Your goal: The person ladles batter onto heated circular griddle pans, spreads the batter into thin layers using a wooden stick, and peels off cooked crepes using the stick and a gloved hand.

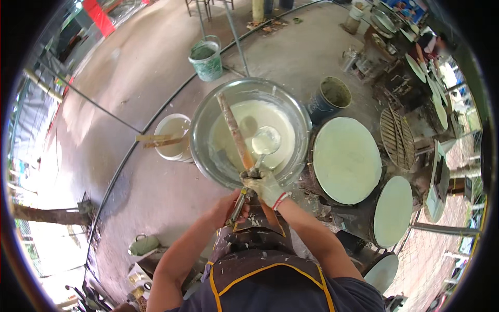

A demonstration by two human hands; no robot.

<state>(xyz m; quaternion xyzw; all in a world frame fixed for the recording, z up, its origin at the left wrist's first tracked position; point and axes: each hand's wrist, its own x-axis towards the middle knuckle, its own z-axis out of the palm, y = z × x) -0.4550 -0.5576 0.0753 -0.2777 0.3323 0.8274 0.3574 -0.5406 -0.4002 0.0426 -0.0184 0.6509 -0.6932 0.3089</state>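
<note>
A large metal basin (200,113) holds a pale, creamy batter (278,117). My right hand (269,189), in a pale glove with a red-edged cuff, grips the handle of a round metal ladle (266,139). The ladle's bowl is above or in the batter, with batter in it. A long, batter-coated wooden stick (236,130) slants across the basin and passes under my right hand. Just below, close to my apron, my bare left hand (230,206) is around a slim metal handle (237,208) with a yellow part. Whether that handle belongs to the ladle I cannot tell.
Right of the basin are round pale-topped steamers (347,160), (393,211) and a dark bucket (335,93). A white bucket (160,130) with wooden sticks (163,143) stands left. Beyond is a green bucket (206,66). A person (427,48) works at far right. A hose (113,183) crosses the floor.
</note>
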